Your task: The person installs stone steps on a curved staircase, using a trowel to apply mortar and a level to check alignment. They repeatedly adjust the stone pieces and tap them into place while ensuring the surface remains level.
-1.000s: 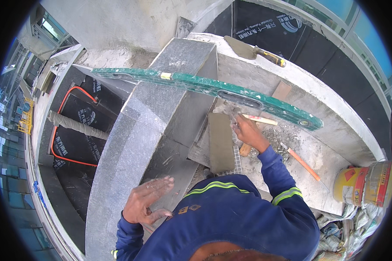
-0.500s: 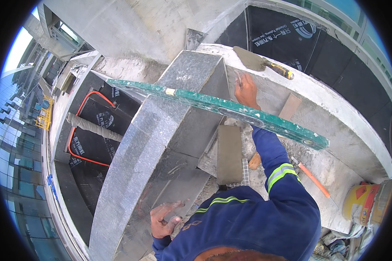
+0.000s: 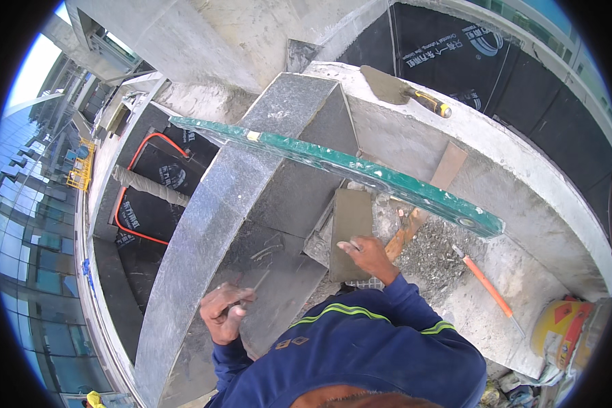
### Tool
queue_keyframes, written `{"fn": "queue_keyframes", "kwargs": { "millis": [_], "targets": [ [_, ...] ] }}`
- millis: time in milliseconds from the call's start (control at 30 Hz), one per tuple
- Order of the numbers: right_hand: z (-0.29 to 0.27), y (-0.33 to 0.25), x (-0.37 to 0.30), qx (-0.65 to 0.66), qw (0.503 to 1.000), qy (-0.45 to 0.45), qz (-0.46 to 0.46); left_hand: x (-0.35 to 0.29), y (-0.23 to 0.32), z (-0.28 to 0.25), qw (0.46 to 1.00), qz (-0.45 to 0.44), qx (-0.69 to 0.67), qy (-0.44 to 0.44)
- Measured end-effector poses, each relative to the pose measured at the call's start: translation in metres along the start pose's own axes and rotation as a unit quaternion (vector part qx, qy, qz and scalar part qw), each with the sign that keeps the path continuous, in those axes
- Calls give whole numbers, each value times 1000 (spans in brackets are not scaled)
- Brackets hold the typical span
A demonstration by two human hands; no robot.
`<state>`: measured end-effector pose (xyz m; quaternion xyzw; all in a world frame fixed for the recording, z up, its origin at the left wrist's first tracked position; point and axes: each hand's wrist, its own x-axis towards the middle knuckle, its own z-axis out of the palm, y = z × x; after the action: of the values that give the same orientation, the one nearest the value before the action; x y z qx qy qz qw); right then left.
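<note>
My left hand is above the dark grey stone panel, its fingers half curled and apart. Pale streaks lie on the stone beside its fingertips. My right hand is over a mortar-coated grey slab. Its thumb and finger are pinched together, and what they hold, if anything, is too small to make out. A long green spirit level lies across the curved stone-clad wall and reaches out to the right over the gap.
A trowel with a yellow-black handle rests on the far white ledge. At the right are an orange-handled tool, rubble and a yellow-red bucket. An orange hose runs through the left planter.
My right hand has drawn back from beyond the spirit level to the grey slab. My left hand has shifted left and slightly up, its fingers more curled. The level stays in place.
</note>
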<state>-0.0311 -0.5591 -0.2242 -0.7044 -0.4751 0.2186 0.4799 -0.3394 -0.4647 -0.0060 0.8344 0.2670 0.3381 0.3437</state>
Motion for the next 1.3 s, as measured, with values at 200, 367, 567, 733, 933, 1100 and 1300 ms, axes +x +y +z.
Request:
{"fn": "queue_keyframes", "kwargs": {
  "millis": [200, 367, 567, 733, 933, 1100, 1300],
  "targets": [
    [-179, 78, 34, 200, 844, 497, 23, -46, -34, 65, 983, -130, -14, -128],
    [-328, 30, 141, 139, 938, 316, 36, -80, -42, 92, 965, -229, -54, -116],
    [-299, -1, 243, 203, 957, -66, 194, -131, -35, 111, 956, -274, -103, -15],
    [-279, 18, 276, 267, 943, -89, 175, -165, -24, 127, 945, -301, -115, 51],
    [-213, 23, 200, 120, 991, 26, -52, -184, -22, 146, 917, -354, -170, 72],
    [-152, 52, 140, -77, 995, 65, -5, -159, -43, 150, 941, -319, -110, -6],
    [-82, 58, 83, -67, 991, 88, -71, -128, -69, 152, 930, -335, -152, -28]
  ]
}}
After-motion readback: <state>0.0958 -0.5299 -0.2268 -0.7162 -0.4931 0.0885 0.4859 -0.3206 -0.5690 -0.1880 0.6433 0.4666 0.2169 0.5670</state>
